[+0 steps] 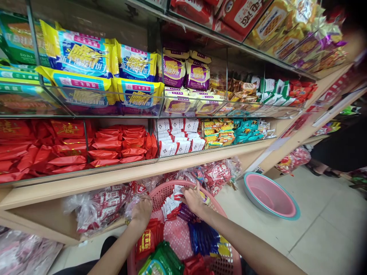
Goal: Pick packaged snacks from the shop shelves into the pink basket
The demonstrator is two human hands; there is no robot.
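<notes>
A pink plastic basket (226,214) with holes in its wall stands before me, below the shelves. My right hand (192,198) reaches inside, fingertips pinched on the white snack packets (172,202) at the far side. My left hand (142,210) has curled fingers at the left rim, beside a clear plastic bag; whatever they hold is hidden. Around the basket's inside lie purple packets (187,212), dark blue packets (203,237), red packets (149,238) and green packets (163,259). A pink dotted cloth or packaging (177,235) shows in the middle.
Shelves hold blue-and-yellow soda biscuit packs (83,53), red packets (106,143) and white packets (183,137) behind clear dividers. Below them lie bagged goods (103,206). A pink-and-blue basin (271,196) rests on the floor at right. A person in dark clothes (341,141) stands beyond.
</notes>
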